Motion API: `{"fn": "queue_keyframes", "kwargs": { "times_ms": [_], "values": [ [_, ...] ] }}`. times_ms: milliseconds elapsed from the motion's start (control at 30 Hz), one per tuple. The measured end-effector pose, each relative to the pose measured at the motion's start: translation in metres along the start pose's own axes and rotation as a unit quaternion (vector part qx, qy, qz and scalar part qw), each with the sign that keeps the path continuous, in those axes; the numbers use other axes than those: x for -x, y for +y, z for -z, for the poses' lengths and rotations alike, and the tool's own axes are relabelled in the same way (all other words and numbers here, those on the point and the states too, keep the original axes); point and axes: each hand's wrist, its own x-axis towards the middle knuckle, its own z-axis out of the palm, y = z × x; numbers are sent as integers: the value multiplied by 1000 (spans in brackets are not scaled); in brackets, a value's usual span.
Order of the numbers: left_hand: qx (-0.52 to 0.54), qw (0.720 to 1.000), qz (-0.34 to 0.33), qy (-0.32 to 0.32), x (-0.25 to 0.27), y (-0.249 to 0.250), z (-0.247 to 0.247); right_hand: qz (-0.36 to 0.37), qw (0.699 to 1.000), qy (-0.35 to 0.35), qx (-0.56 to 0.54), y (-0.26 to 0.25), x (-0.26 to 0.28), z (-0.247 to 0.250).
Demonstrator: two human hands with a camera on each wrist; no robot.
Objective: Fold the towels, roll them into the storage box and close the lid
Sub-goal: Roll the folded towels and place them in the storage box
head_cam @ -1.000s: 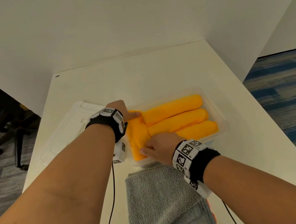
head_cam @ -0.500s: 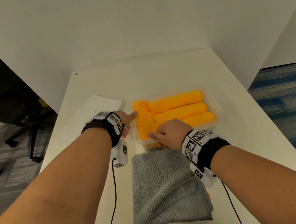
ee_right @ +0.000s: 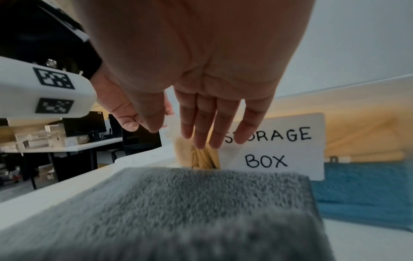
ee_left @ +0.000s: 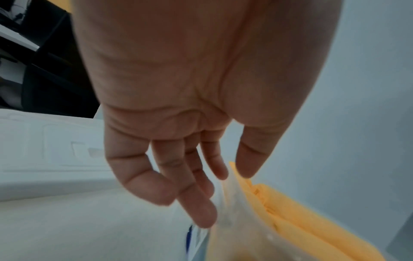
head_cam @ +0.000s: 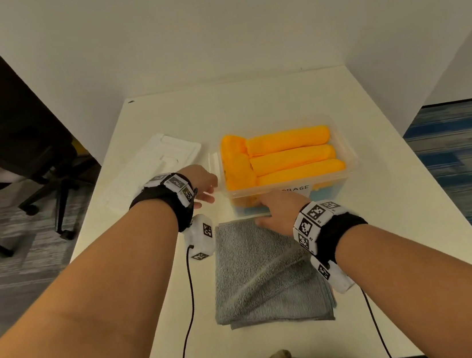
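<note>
A clear plastic storage box (head_cam: 351, 160) stands mid-table, filled on top with several rolled orange towels (head_cam: 289, 158); blue towel shows low behind its front wall (ee_right: 357, 190). Its white "STORAGE BOX" label (ee_right: 279, 148) faces me. A folded grey towel (head_cam: 266, 271) lies flat just in front of the box. The white lid (head_cam: 152, 167) lies flat to the box's left. My left hand (head_cam: 204, 187) hovers open beside the box's left wall, fingers relaxed (ee_left: 196, 208) near the rim. My right hand (head_cam: 274, 208) is open over the grey towel's far edge, straight fingers (ee_right: 201, 130) pointing at the box front.
The white table (head_cam: 249, 105) is bounded by white partition walls behind and to the right. An office chair (head_cam: 8, 142) stands off the left edge. Cables (head_cam: 189, 320) trail from my wrist cameras across the table's near part. Blue carpet lies right.
Both hands have come out of the box: the left has drawn back to its left wall, and the right has moved toward me, over the grey towel's far edge.
</note>
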Motion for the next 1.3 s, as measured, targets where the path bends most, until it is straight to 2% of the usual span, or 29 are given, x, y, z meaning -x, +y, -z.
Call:
{"fn": "queue_keyframes", "kwargs": {
  "times_ms": [200,367,467,633,733,867,933,1000,1100,1200,1233,1300],
  "values": [
    [-174,982,30,-66,11,-32,-19,-63,991,-97,67,14,4,-20],
    [-245,966,-5,-82,11,-45,-39,-94,986,-94,105,22,9,-32],
    [-288,954,-42,-65,11,-44,-41,-90,989,-60,101,21,10,-31],
    [-299,950,-77,-40,7,-47,-38,-74,994,-13,81,20,13,-25],
    [-313,943,-111,-34,8,-50,-41,-82,994,-13,69,20,13,-24],
    [-344,926,-143,-55,9,-48,-48,-74,992,-53,93,19,11,-20],
    [-332,931,-139,-60,12,-46,-46,-77,986,-87,118,19,13,-16],
    [-288,946,-138,-58,13,-45,-43,-97,982,-91,131,20,15,-13],
    [-229,965,-113,-52,15,-44,-37,-147,983,-29,106,24,18,-8],
    [-169,981,-70,-59,15,-47,-36,-209,978,26,13,30,21,-3],
    [-163,983,-60,-58,16,-49,-36,-221,975,16,-1,30,23,-2],
    [-156,985,-46,-49,18,-51,-37,-228,972,-50,4,29,26,1]
  ]
}}
